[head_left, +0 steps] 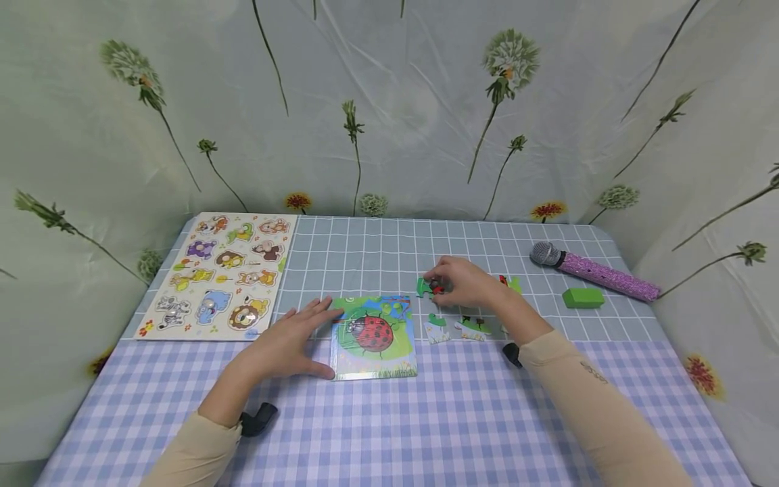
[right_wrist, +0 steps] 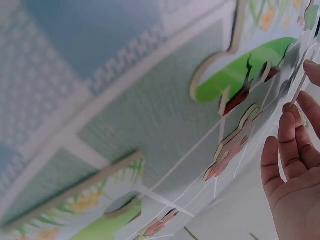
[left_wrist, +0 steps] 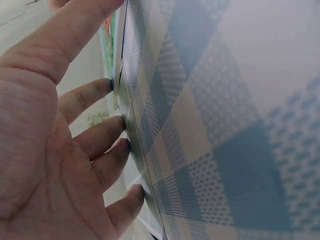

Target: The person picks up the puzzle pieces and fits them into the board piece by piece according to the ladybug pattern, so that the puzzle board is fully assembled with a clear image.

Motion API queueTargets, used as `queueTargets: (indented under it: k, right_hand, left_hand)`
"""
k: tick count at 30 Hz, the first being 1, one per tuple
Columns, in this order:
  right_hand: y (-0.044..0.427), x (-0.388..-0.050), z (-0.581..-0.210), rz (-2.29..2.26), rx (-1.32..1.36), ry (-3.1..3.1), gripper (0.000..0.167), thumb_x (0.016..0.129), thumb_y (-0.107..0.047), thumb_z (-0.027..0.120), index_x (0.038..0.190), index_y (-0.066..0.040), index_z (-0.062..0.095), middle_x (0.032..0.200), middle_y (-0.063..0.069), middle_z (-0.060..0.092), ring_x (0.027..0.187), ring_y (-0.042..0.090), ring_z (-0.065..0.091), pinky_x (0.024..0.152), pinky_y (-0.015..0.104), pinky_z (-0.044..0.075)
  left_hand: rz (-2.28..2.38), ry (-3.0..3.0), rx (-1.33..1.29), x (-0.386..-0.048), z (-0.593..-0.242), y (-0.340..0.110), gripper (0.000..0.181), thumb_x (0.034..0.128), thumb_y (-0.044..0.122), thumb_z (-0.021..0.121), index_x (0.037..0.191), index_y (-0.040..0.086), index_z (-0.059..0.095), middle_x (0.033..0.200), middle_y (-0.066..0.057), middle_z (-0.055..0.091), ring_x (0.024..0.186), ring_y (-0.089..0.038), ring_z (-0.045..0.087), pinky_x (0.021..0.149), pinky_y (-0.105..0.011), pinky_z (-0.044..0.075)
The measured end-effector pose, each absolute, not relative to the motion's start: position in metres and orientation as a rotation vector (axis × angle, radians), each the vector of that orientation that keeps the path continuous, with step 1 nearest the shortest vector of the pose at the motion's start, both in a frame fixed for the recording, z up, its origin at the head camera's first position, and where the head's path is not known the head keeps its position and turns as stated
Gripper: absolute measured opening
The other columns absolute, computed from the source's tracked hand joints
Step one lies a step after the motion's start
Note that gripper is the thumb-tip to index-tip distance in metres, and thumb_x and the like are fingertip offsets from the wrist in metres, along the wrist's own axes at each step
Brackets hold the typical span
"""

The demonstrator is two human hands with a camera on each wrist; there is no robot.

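Note:
A square ladybug picture puzzle board (head_left: pixel 374 338) lies flat in the middle of the table. My left hand (head_left: pixel 291 343) rests at its left side with fingers spread, thumb at the lower left corner and index finger near the upper left one. In the left wrist view, the left fingers (left_wrist: pixel 107 162) are extended along the board's edge and the cloth. To the board's right, my right hand (head_left: pixel 464 283) pinches a thin puzzle piece (head_left: pixel 422 288), green with some red, its face partly hidden by the fingers. Loose puzzle pieces (head_left: pixel 437 329) lie just below that hand.
An animal puzzle board (head_left: pixel 228 277) lies at the left. At the right are a green block (head_left: pixel 583 297) and a glittery purple microphone (head_left: pixel 593 270). Another loose piece (head_left: pixel 511 283) lies behind the right wrist. A floral curtain (head_left: pixel 389 108) hangs behind the table.

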State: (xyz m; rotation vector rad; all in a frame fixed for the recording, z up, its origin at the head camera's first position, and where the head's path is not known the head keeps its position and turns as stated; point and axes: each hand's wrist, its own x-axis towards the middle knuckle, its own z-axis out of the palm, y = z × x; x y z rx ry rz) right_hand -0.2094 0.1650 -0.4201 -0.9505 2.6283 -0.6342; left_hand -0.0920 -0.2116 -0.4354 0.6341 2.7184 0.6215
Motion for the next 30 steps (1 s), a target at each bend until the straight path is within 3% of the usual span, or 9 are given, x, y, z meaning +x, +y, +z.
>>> queueTargets:
  k: [30]
  right_hand:
    - [0.127,-0.166,-0.426,-0.786,-1.039,2.551,0.04,0.094,-0.019,0.081,0.133,-0.012,0.076,0.118,0.002,0.069,0.102,0.015,0.065,0.088,0.031,0.058]
  left_hand:
    - [0.642,2.686,0.592,-0.092,-0.437,-0.212,0.11,0.0726,0.053,0.097,0.164,0.02,0.045,0.178,-0.014,0.027,0.165,-0.043,0.025,0.129,-0.074,0.019]
